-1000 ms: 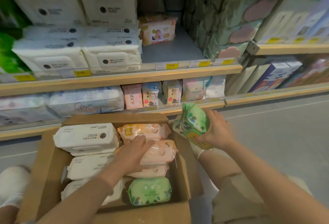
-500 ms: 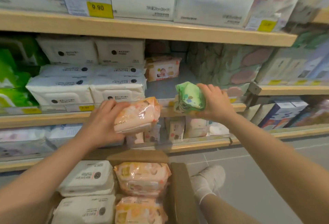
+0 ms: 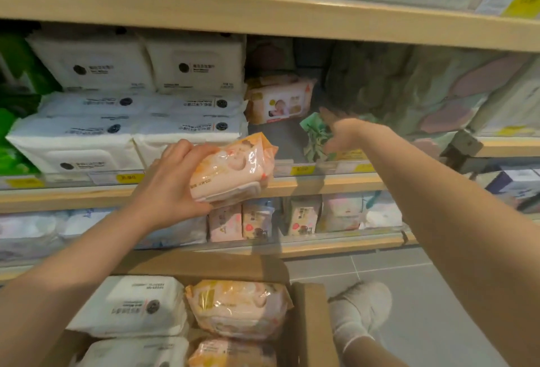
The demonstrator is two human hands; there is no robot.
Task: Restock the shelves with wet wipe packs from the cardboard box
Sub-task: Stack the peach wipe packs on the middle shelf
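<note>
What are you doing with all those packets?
A person is filling a shop shelf with wet wipe packs from a cardboard box on the floor. The right hand reaches into the gap on the middle shelf with a green pack; whether it is gripping the pack is unclear. The left hand holds a pink pack in front of the shelf edge, not yet placed. More white and pink packs lie in the box.

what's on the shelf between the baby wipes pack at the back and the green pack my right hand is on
Nothing: in the head view, only bare grey shelf separates the baby wipes pack from the green pack under the right hand.
</note>
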